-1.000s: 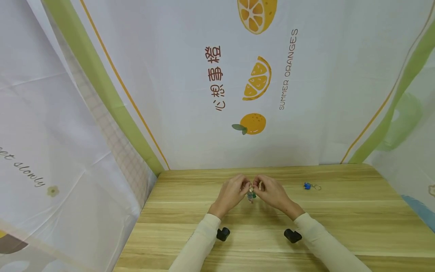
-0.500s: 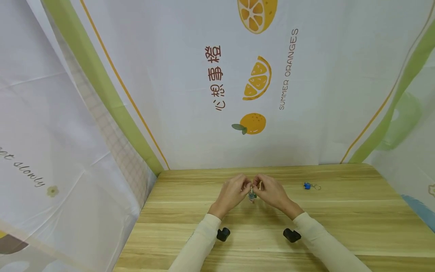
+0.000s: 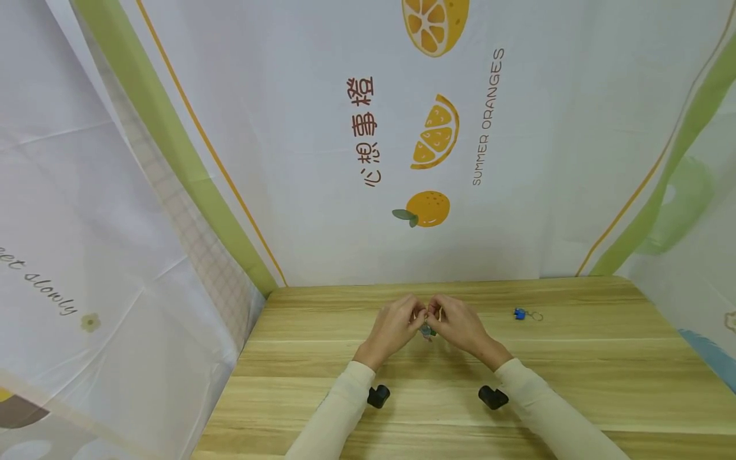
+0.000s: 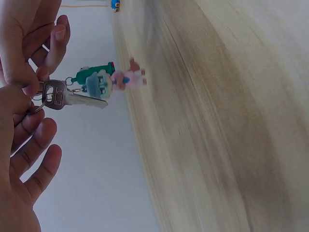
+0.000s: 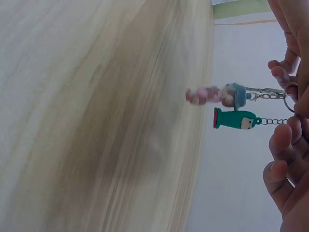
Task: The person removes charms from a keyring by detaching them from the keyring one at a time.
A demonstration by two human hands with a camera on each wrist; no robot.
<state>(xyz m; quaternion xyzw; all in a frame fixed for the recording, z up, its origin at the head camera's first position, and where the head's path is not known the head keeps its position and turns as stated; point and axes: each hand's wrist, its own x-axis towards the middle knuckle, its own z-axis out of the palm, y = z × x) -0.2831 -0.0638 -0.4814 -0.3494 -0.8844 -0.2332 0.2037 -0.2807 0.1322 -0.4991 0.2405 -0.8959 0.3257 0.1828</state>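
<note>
Both hands meet over the middle of the wooden table [image 3: 575, 358]. My left hand [image 3: 418, 317] and right hand [image 3: 435, 316] pinch the metal ring of a keychain [image 3: 426, 330] between them. In the left wrist view a silver key [image 4: 72, 98] hangs from the ring, beside a green charm [image 4: 94, 75] and a small pink and blue figure [image 4: 126, 79]. The right wrist view shows the green charm [image 5: 235, 119] and the figure [image 5: 217, 94] on short chains, dangling just above the tabletop. The ring is mostly hidden by fingers.
A small blue binder clip [image 3: 520, 314] lies on the table to the right of the hands. Printed cloth with orange pictures [image 3: 428, 211] walls the table at the back and both sides. Black wrist cameras [image 3: 377, 396] sit under both sleeves.
The hands stay together on the ring. The dangling charms hang slightly higher than a second ago.
</note>
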